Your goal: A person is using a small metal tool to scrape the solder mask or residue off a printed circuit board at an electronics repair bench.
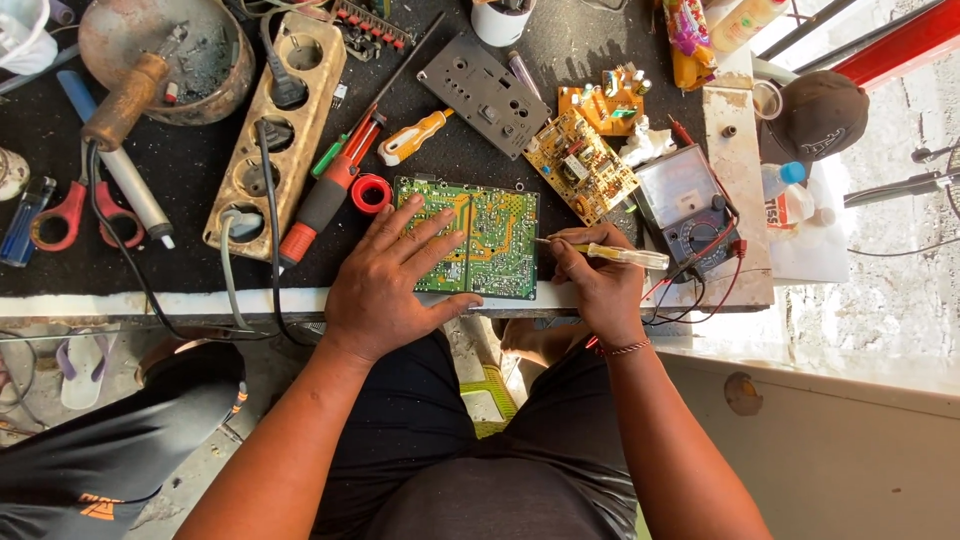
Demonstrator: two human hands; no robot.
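Observation:
A green circuit board [490, 235] lies solder side up near the front edge of the black workbench [190, 170]. My left hand [395, 280] lies flat on the board's left half, fingers spread. My right hand [600, 285] grips a yellow-handled screwdriver [625, 256], whose thin tip points left at the board's right edge.
A multimeter [690, 210] with red leads sits right of the board. Behind it lie a yellow circuit board [580, 165], a grey panel [483, 95], a wooden socket strip [275, 130], red screwdrivers [330, 190], solder tape [371, 193] and red scissors [70, 215]. Another person's knee [130, 430] is at lower left.

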